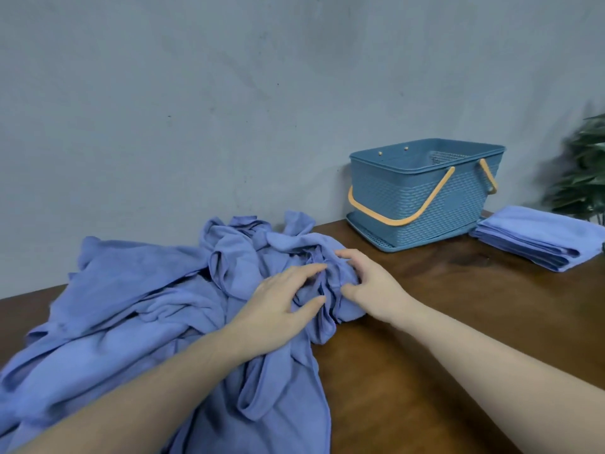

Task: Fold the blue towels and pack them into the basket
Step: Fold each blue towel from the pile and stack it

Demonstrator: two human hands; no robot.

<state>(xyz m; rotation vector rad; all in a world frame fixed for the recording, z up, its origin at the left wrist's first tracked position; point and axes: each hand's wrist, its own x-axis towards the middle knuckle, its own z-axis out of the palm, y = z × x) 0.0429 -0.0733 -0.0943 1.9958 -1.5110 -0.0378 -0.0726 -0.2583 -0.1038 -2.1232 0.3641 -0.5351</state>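
Note:
A loose heap of crumpled blue towels (147, 309) covers the left half of the wooden table. Both hands are at the heap's right edge. My left hand (278, 306) lies on the cloth with its fingers and thumb curling into a bunched fold. My right hand (370, 286) grips the same bunch from the right, thumb and fingers closing round it. A blue woven plastic basket (422, 204) with orange handles stands at the back right, and no towels show inside it. Several folded blue towels (540, 240) lie stacked to its right.
The brown wooden table (442, 322) runs up to a grey wall at the back. A green plant (586, 168) stands at the far right edge behind the folded stack. Bare tabletop lies between my right arm and the basket.

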